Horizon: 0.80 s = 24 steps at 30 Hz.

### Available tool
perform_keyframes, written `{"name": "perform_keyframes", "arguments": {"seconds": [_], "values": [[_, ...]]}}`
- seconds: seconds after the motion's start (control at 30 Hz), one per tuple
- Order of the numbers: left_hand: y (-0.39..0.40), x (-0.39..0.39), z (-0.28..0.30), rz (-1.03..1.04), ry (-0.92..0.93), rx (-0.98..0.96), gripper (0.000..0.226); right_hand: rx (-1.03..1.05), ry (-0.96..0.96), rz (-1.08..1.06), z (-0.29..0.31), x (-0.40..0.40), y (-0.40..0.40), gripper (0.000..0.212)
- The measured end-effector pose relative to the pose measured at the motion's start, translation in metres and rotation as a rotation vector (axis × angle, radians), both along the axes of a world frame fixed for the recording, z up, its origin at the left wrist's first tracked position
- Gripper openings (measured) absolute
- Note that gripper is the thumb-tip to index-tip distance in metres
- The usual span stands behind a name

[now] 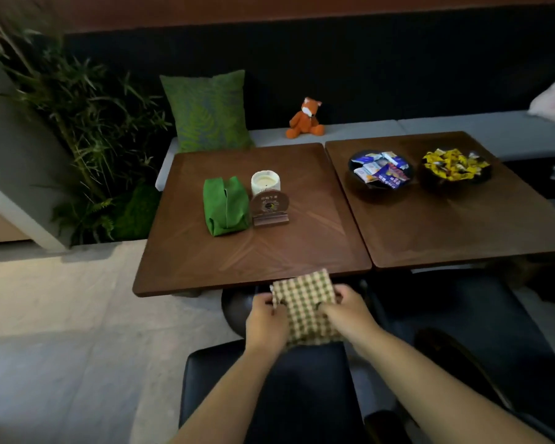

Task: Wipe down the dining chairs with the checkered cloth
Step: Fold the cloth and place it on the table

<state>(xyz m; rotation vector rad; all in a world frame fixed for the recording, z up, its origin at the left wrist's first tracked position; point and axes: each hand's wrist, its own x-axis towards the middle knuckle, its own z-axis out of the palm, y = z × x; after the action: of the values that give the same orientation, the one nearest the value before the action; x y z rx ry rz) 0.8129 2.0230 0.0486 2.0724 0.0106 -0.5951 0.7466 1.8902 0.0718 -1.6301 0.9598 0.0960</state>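
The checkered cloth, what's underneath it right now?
Below the checkered cloth, held by the left hand and right hand, shows a dark chair; the cloth hides the nearby table base.

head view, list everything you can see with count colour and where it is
checkered cloth: 1, green and cream, held over the near chair at the table edge
dining chairs: 2 visible, dark, near side of the tables
tables: 2, brown wood, side by side
pouch: 1, green, on the left table
candle: 1, cream, beside the pouch
sign: 1, brown, round, in front of the candle
bowls: 2, dark, on the right table, one with blue and white packets, one with yellow wrapped sweets
cushion: 1, green, on the bench
fox toy: 1, orange, on the bench
plants: green, far left
left hand: grips the cloth's left side
right hand: grips the cloth's right side
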Motion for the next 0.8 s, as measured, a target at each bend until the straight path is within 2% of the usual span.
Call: {"name": "perform_keyframes", "arguments": {"seconds": [0.17,0.2,0.27,0.3,0.37,0.43,0.5,0.67,0.8], "values": [[-0.06,0.078,-0.001,0.014,-0.125,-0.06,0.028,-0.144,-0.192,-0.053,-0.005,0.07,-0.056,0.049],[-0.068,0.089,-0.003,0.003,-0.129,-0.054,0.035,-0.244,-0.182,-0.052,-0.011,0.078,-0.061,0.059],[-0.078,0.101,-0.013,-0.035,-0.122,0.023,0.054,-0.616,-0.189,0.003,-0.029,0.086,-0.069,0.066],[-0.08,0.103,-0.02,-0.058,-0.118,0.084,0.061,-0.797,-0.214,0.085,-0.041,0.086,-0.072,0.063],[-0.079,0.1,-0.039,-0.113,-0.115,0.169,0.066,-0.973,-0.183,0.383,-0.071,0.086,-0.075,0.059],[-0.074,0.095,-0.056,-0.172,-0.118,0.205,0.064,-0.979,-0.037,0.671,-0.102,0.086,-0.078,0.058],[-0.069,0.092,-0.069,-0.217,-0.144,0.227,0.061,-0.967,0.064,0.797,-0.123,0.092,-0.082,0.06],[-0.06,0.093,-0.075,-0.293,-0.196,0.235,0.055,-0.963,0.074,0.819,-0.123,0.119,-0.095,0.058],[-0.041,0.085,-0.053,-0.287,-0.243,0.185,0.055,-0.943,-0.072,0.759,-0.098,0.1,-0.078,0.06]]}}
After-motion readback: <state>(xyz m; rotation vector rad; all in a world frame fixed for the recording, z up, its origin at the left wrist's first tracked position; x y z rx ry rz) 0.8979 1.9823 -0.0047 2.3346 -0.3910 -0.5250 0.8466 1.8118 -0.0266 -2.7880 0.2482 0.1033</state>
